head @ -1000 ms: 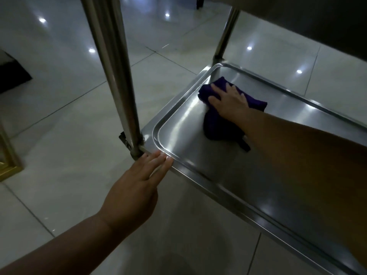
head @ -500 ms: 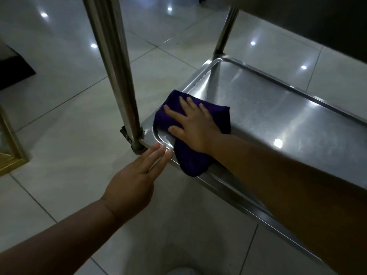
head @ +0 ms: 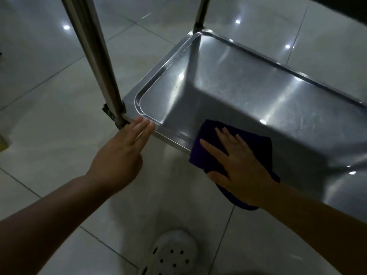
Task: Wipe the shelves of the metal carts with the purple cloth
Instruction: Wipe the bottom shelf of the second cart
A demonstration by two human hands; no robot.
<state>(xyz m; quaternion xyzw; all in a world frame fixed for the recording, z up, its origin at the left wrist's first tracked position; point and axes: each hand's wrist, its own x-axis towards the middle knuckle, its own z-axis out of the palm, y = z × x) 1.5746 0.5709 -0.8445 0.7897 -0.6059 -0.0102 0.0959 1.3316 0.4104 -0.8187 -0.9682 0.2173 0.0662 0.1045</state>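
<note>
Below, the right hand (head: 240,165) presses flat, fingers spread, on the purple cloth (head: 256,147) draped over the shelf (head: 248,82) near rim. Left hand (head: 121,155), fingers straight, touches the rim by the post (head: 93,54). Cloth partly hidden under palm; shelf cut off right. No writing visible.

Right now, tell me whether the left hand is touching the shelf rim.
Touching. The head view shows the left hand with straight fingers lying on the near corner of the shelf rim, no gap visible.
</note>
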